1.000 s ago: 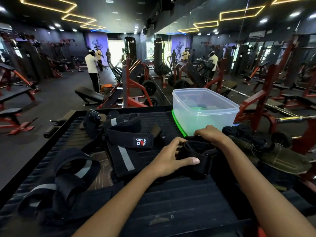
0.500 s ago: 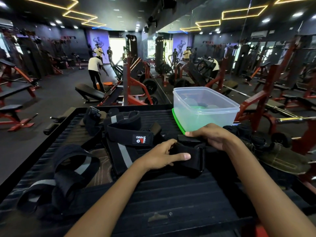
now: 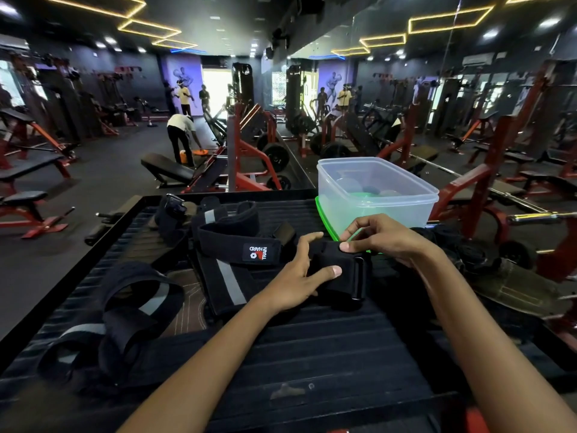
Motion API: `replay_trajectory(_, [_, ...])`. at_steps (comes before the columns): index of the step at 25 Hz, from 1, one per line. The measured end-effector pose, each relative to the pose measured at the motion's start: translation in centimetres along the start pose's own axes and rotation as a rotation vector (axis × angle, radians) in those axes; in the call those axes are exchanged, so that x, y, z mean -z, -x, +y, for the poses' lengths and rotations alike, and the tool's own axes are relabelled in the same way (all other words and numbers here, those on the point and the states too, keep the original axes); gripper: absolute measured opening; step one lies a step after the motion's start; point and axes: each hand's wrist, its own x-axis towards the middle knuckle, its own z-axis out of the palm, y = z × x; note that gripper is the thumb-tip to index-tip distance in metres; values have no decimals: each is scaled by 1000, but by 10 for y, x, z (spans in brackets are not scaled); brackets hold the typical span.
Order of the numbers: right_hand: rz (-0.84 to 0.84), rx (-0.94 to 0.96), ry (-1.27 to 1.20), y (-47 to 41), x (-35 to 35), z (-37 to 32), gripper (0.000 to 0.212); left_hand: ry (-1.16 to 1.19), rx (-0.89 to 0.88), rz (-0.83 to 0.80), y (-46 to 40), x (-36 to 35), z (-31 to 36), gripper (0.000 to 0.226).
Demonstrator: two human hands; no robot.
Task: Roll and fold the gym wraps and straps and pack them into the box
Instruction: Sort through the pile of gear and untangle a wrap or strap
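Left hand [image 3: 299, 276] clamps the black strap [image 3: 340, 273] just in front of the box [image 3: 374, 195] so it can't unroll, while the right hand [image 3: 377, 237] pinches its top edge to fold it.

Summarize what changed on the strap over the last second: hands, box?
The right hand shifted from resting over the black strap to pinching its far edge by the clear box. The left hand kept its hold, thumb across the strap, fingers now straighter. The strap looks flatter. Box, the TRAIN HARD wrap and the loose wraps at left stayed put.
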Motion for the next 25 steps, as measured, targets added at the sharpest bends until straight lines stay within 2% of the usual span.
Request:
replay_trajectory(3, [96, 63, 264, 3, -4, -3, 24, 0, -2, 111, -2, -5, -1, 44])
replay_trajectory(5, [97, -2, 331, 8, -9, -6, 47, 37, 49, 176, -5, -9, -2, 37])
replay_trajectory(7, [-62, -128, 312, 16, -13, -11, 80, 88, 149, 282, -7, -9, -1, 37])
replay_trajectory(9, [-214, -149, 315, 20, -17, -12, 104, 99, 219, 399, -7, -5, 2, 44])
replay_trajectory(12, [-205, -25, 399, 25, -26, -17, 95, 114, 193, 447, -4, -1, 4, 46])
replay_trajectory(16, [-78, 35, 452, 13, -30, -14, 52, 179, 165, 424, -5, 1, 3, 40])
replay_trajectory(21, [-108, 50, 460, 3, -24, -3, 60, -8, 130, 237, -5, -4, -3, 36])
replay_trajectory(23, [-95, 79, 434, 3, -24, -3, 53, 45, 118, 181, -3, -6, -5, 33])
replay_trajectory(25, [-101, 74, 429, 6, -19, -4, 50, 133, 129, 110, -3, -7, -7, 44])
